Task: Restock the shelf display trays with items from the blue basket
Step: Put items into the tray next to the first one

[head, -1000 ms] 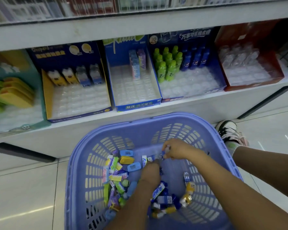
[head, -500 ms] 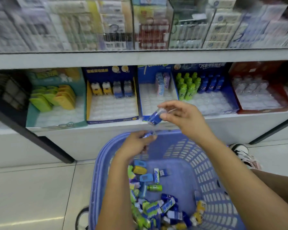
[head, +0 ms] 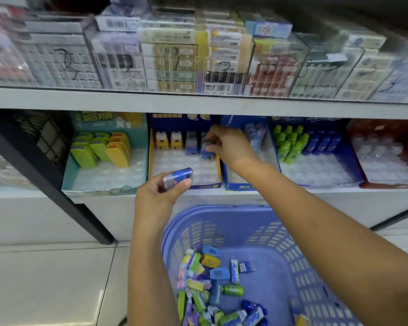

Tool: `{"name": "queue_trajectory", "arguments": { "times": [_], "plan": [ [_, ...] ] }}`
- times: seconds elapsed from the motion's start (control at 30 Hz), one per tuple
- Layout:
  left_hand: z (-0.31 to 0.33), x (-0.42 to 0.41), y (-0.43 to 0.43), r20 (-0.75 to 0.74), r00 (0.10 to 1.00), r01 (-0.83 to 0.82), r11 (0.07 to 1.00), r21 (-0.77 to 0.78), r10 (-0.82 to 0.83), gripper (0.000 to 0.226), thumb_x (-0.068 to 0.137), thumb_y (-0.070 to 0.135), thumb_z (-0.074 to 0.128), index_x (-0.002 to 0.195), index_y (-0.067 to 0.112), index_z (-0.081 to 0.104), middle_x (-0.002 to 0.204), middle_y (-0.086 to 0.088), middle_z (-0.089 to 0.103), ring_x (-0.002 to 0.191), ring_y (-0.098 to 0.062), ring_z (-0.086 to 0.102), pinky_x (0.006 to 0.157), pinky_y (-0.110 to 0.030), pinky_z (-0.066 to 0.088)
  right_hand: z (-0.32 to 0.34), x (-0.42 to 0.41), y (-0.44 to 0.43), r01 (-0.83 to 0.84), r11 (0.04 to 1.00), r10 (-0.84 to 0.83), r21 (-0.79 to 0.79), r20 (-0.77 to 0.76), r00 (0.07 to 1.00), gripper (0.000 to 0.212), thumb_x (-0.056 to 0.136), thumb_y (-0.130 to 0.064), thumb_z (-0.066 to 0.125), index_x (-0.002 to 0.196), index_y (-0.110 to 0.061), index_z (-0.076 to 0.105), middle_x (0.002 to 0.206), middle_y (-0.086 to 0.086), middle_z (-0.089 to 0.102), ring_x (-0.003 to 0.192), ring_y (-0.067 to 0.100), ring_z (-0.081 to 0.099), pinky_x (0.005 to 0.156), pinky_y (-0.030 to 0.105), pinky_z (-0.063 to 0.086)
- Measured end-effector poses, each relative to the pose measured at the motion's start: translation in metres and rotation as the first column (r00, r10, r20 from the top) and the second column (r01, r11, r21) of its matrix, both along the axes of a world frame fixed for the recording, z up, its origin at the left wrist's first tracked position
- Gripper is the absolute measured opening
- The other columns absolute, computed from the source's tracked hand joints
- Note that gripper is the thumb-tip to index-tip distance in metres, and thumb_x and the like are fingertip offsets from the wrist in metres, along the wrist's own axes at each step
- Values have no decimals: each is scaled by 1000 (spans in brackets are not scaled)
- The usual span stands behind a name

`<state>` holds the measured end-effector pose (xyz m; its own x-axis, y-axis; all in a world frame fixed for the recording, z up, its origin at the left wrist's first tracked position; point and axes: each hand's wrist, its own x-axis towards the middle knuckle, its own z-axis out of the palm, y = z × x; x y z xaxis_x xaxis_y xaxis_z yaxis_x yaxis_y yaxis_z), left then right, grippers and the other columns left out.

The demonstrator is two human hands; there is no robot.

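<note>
Left grip: the left grip [head: 159, 196] is curled round a small blue pack [head: 178, 176], thumb pressed on its near side, fingers beneath it.
Left grip's place: raised above the far rim of the blue basket [head: 222, 209], just before the shelf edge [head: 339, 191].
Right grip: the right grip [head: 231, 144] reaches into the blue-and-yellow tray [head: 205, 185] and pinches a blue item [head: 206, 150] with curled fingers and thumb.
That item: upright at the tray's back right, beside one more blue piece and two yellow ones in the same row.
Tray: the clear moulded cells in front of that row hold nothing.
Basket: on the floor below both arms, with a loose heap of small packs [head: 212, 288], green, blue, yellow and purple.
Neighbours: a teal tray [head: 99, 191] with green and yellow pieces to the left; to the right a blue tray, then green bottles [head: 290, 144] beside blue ones, then a red tray [head: 386, 185].
Above: blurred boxes behind clear panels.
</note>
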<state>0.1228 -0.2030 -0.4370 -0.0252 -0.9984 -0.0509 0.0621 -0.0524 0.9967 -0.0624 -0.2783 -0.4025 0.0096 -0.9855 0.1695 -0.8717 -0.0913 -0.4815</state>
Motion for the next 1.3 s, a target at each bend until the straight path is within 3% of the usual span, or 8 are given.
{"name": "queue_trajectory", "arguments": {
  "times": [0.3,0.37,0.47,0.57,0.7,0.83,1.0,1.3],
  "plan": [
    [-1,-6,-4,122,992,29,999,32,-33,20,88,23,65,80,14,49,58,4,62,48,-7,53,50,-21,46,17,2,-3,-26,995,44,92,-201,979,28,86,-17,65,114,-13,63,123,9,48,113,25,50,84,21,34],
    [0,-8,-3,247,969,-6,1000,-20,10,24,84,26,70,75,18,49,52,5,56,44,-3,50,51,-18,43,27,8,8,-69,995,79,77,-131,988,32,85,-28,67,117,-21,63,114,0,50,109,19,51,83,20,36],
    [5,-11,-3,296,954,-13,996,-84,37,20,78,23,75,74,19,55,56,3,57,47,-2,53,51,-16,43,41,26,38,-300,950,279,89,196,940,33,79,-37,72,110,-31,65,92,-16,57,79,6,55,70,19,45],
    [10,-15,-3,346,936,-18,990,-140,66,15,78,25,72,80,15,61,62,-2,59,60,-19,58,58,-33,48,45,35,52,-442,892,420,92,188,888,24,80,-25,73,103,-27,68,88,-10,66,74,-2,56,62,7,41],
    [13,-20,-3,367,920,-53,970,-238,140,24,88,22,64,110,17,62,86,4,64,78,-7,59,68,-17,49,45,31,37,-336,942,332,10,141,933,20,81,-17,71,100,-19,66,87,-5,66,80,8,61,74,20,50],
    [1,-25,-5,652,758,139,975,-175,9,43,92,27,58,133,15,52,133,-1,52,124,-16,46,105,-30,37,31,21,10,-120,992,121,-23,20,992,24,85,-18,67,108,-14,61,101,2,65,93,16,60,79,23,46],
    [-8,-31,-3,777,626,233,966,-114,-59,45,91,31,58,132,13,52,137,-2,50,129,-18,38,116,-28,3,7,23,-4,-109,994,108,-21,-38,993,20,85,-17,67,102,-9,62,104,6,66,96,21,60,77,26,46],
    [-10,-27,-5,717,697,193,970,-151,-27,37,92,26,58,126,12,59,130,-3,57,125,-19,44,115,-33,21,-2,23,-7,-77,996,79,-46,39,996,21,82,-18,70,98,-7,63,101,8,66,91,20,60,71,22,39]
  ]
}}
